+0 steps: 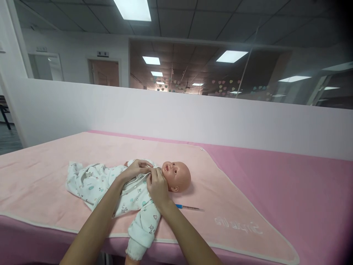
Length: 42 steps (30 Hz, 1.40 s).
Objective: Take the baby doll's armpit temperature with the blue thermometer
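Note:
A baby doll [180, 176] lies on its back, its head to the right. It wears a white printed romper [96, 184], whose sleeve hangs over the near edge. My left hand [136, 170] rests across the doll's chest, its fingers bent together at the romper's front near the neck. Just under the doll's chin, my right hand [158, 186] has its fingers curled in a pinch on the collar. The two hands nearly touch, and the fabric between the fingertips is mostly hidden. Close to my right wrist lies a thin stick with a blue end [190, 208], perhaps a thermometer.
Beneath the doll spreads a peach blanket [234, 221] with a white border, over a pink padded surface [303, 191]. Behind it runs a low white wall [193, 114] with glass above. A dark chair or table leg [5, 112] shows at far left.

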Available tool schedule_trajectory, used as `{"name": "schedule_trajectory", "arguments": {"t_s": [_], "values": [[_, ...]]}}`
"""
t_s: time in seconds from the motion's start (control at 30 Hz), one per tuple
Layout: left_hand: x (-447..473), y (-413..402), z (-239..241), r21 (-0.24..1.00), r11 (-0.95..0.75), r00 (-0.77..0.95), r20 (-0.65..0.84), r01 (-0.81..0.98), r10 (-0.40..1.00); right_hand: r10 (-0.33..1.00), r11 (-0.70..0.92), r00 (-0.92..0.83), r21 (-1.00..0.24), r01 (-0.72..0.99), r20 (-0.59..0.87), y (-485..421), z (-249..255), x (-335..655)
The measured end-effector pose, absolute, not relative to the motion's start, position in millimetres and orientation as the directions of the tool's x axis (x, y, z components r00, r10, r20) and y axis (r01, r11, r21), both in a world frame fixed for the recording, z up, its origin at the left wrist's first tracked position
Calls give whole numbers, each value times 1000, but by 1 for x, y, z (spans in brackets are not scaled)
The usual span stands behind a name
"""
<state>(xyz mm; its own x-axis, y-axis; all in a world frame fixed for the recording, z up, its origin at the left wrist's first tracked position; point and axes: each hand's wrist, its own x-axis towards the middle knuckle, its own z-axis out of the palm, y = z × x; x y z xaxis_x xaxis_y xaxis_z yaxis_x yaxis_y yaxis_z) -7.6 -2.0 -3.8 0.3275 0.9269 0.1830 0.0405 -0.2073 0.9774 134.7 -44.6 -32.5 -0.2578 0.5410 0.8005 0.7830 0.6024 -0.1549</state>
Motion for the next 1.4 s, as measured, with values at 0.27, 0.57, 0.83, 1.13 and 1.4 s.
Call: {"name": "schedule_trajectory", "arguments": {"t_s": [0.27, 0.57, 0.83, 1.13, 1.4], "values": [[-11, -11, 6, 976, -213, 471, 165, 51, 867, 546, 637, -171, -273, 721, 820, -45, -34, 135], [-16, -15, 8, 964, -254, 587, 161, 79, 793, 573, 646, -136, -343, 682, 808, -46, -35, 135], [-11, -8, 3, 976, -191, 457, 123, 105, 881, 520, 668, -70, -354, 654, 852, -48, -33, 134], [-14, 0, -5, 967, -217, 479, 128, 136, 868, 508, 672, -94, -325, 665, 856, -47, -34, 134], [-11, -8, 1, 981, -173, 449, 118, 84, 886, 547, 644, -125, -321, 695, 828, -48, -32, 133]]}}
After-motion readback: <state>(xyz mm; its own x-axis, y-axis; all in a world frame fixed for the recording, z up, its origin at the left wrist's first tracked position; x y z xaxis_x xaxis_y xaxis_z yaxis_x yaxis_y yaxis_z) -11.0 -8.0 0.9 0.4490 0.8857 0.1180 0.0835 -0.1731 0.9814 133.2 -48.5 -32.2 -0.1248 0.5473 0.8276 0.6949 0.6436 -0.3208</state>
